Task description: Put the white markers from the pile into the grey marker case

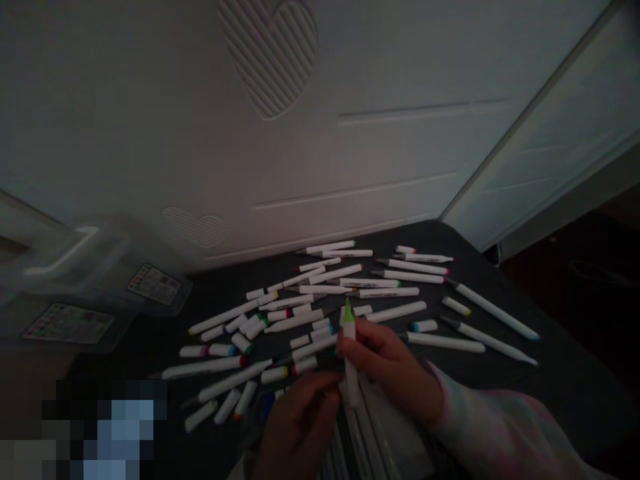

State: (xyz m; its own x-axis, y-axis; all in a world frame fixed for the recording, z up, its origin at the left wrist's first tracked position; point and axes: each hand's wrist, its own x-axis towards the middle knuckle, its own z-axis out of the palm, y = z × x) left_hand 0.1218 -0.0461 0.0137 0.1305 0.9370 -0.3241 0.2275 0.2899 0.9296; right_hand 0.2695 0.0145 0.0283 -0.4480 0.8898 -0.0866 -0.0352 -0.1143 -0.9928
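My right hand (389, 371) grips a white marker with a green tip (349, 333), held upright with the tip pointing up. My left hand (299, 423) is just below and left of it, fingers curled near the marker's lower end; what it holds is hidden in the dark. Under both hands lies a row of white markers (361, 437), side by side. Many white markers with coloured caps and loose caps (330, 293) are scattered over the dark table (565, 380) beyond my hands.
A clear plastic case with colour charts (70, 323) stands at the left of the table. A white panel with heart reliefs (280, 133) rises behind the table. The table's right edge drops off to a dark floor (590, 273).
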